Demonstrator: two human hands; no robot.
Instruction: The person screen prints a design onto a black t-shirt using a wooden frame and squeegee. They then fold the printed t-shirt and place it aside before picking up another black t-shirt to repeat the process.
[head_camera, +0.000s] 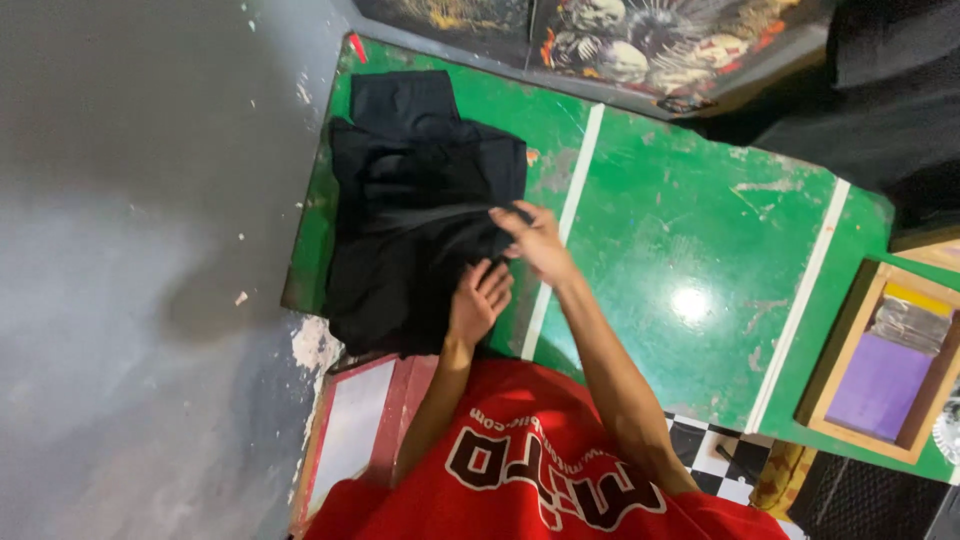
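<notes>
A black garment (415, 215) lies folded in layers at the left end of a green table (680, 200). My right hand (540, 242) pinches a fold of the cloth at the garment's right edge, and the fabric is drawn taut towards it. My left hand (480, 300) rests flat on the garment's near right corner with its fingers spread and holds nothing. Both forearms reach out from my red printed shirt (540, 470) at the bottom of the view.
The green table has white stripes (565, 215) and worn paint. A wooden frame (885, 365) with a purple panel sits at its right end. Dark printed fabric (620, 40) lies along the far edge. Grey floor (130, 250) is on the left, with a red-edged board (355, 425) below the table.
</notes>
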